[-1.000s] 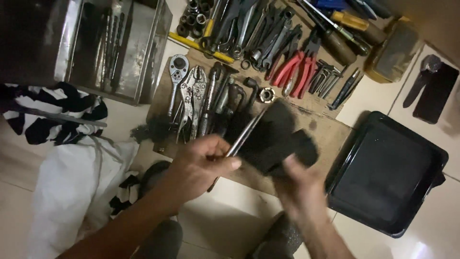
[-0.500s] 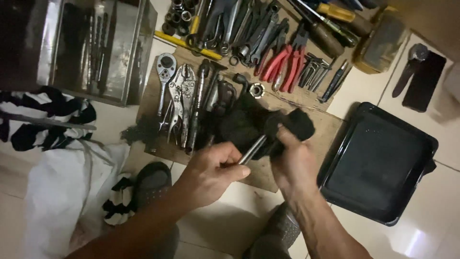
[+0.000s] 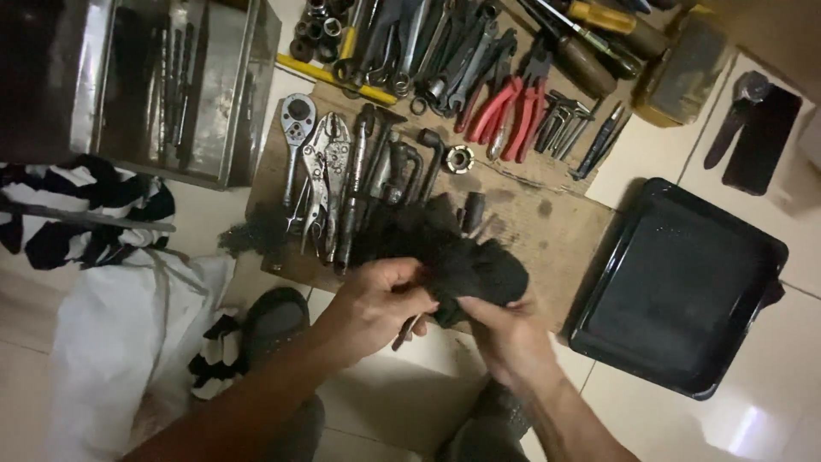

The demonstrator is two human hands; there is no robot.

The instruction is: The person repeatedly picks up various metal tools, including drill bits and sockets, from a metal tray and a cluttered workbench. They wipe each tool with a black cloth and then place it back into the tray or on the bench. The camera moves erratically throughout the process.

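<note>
Head view, looking down: left hand (image 3: 376,299) curled shut around a slim metal tool (image 3: 405,332), only its lower end poking out below the fist. Right hand (image 3: 505,329) closed on a black rag (image 3: 466,265), thumb and fingers pinching the bunched cloth from underneath. Rag wrapped over the upper part of the tool, pressed between both hands, held just above the near edge of a worn cardboard sheet (image 3: 547,231).

Just beyond the hands, laid side by side on the cardboard: a ratchet wrench (image 3: 295,128), locking pliers (image 3: 329,171), dark socket extensions and L-shaped bars (image 3: 402,167), a small round nut-like piece (image 3: 458,159). Farther up: red-handled pliers (image 3: 509,107), a heap of spanners (image 3: 445,51), a cluster of sockets (image 3: 312,30), yellow-handled screwdrivers (image 3: 599,21).

Right of the cardboard, touching its edge: a black rectangular tray (image 3: 684,291) on the pale tiled floor (image 3: 385,411). Upper left: an open metal toolbox (image 3: 171,85). Left of the arms: a black-and-white striped cloth (image 3: 77,214) and a white bag (image 3: 120,342).
</note>
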